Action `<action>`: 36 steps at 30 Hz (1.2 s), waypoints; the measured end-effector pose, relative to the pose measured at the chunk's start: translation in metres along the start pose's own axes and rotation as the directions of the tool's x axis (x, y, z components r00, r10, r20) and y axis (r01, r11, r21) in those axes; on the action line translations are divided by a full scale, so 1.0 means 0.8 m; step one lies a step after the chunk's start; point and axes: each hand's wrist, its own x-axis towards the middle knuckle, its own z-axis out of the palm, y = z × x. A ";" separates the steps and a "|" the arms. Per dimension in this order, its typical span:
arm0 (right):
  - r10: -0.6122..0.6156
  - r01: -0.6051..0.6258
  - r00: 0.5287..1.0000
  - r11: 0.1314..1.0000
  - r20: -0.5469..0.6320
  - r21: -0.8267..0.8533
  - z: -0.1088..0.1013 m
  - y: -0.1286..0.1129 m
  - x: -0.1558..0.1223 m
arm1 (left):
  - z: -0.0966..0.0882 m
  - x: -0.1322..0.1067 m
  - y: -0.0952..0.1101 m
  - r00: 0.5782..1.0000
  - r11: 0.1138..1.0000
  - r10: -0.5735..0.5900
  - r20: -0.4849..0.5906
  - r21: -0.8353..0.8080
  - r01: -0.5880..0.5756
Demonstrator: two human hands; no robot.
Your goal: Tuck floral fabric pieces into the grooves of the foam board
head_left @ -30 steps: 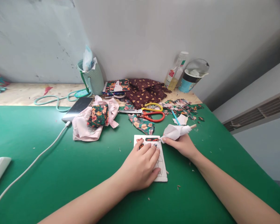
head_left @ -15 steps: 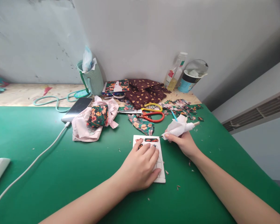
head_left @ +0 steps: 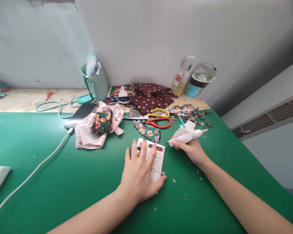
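Note:
A small white card (head_left: 157,159) with drawn outlines and floral fabric bits stuck on it lies on the green mat (head_left: 63,182). My left hand (head_left: 139,172) lies flat on the card, fingers spread, covering its left half. My right hand (head_left: 191,150) is just right of the card, closed around a thin pointed tool wrapped in white tissue (head_left: 185,135). The tool's tip points left, near the card's upper right corner.
Behind the card lie floral fabric scraps (head_left: 147,129), yellow and red scissors (head_left: 158,118), pink cloth (head_left: 90,130), a phone (head_left: 80,115) with a white cable (head_left: 34,172), maroon fabric (head_left: 151,96), a teal basket (head_left: 96,81), a bottle (head_left: 183,76) and a cup (head_left: 197,84).
My left hand has flattened and spread its fingers, turning the card and sliding it a little to the left. My right hand has lifted the wrapped tool slightly off the card.

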 end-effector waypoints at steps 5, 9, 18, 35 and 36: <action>0.001 0.000 1.000 1.000 -0.006 0.028 0.002 -0.001 0.000 | -0.008 -0.002 0.003 1.000 0.999 0.011 0.005 -0.051 -0.010; 0.003 0.001 0.999 0.995 -0.044 0.099 0.002 0.000 0.000 | -0.008 0.002 -0.005 0.984 0.970 0.177 -0.029 -0.165 -0.179; 0.062 -0.027 0.991 0.958 -0.117 0.284 0.006 -0.011 0.001 | -0.018 0.036 -0.047 0.809 0.783 0.576 -0.118 -0.205 -0.587; 0.103 -0.089 0.994 0.941 -0.025 0.326 0.009 -0.015 -0.003 | -0.006 0.036 -0.041 0.981 0.971 0.184 -0.057 -0.144 -0.191; 0.101 -0.091 0.995 0.937 -0.013 0.337 0.010 -0.016 -0.005 | -0.005 0.036 -0.041 0.979 0.968 0.196 -0.055 -0.147 -0.202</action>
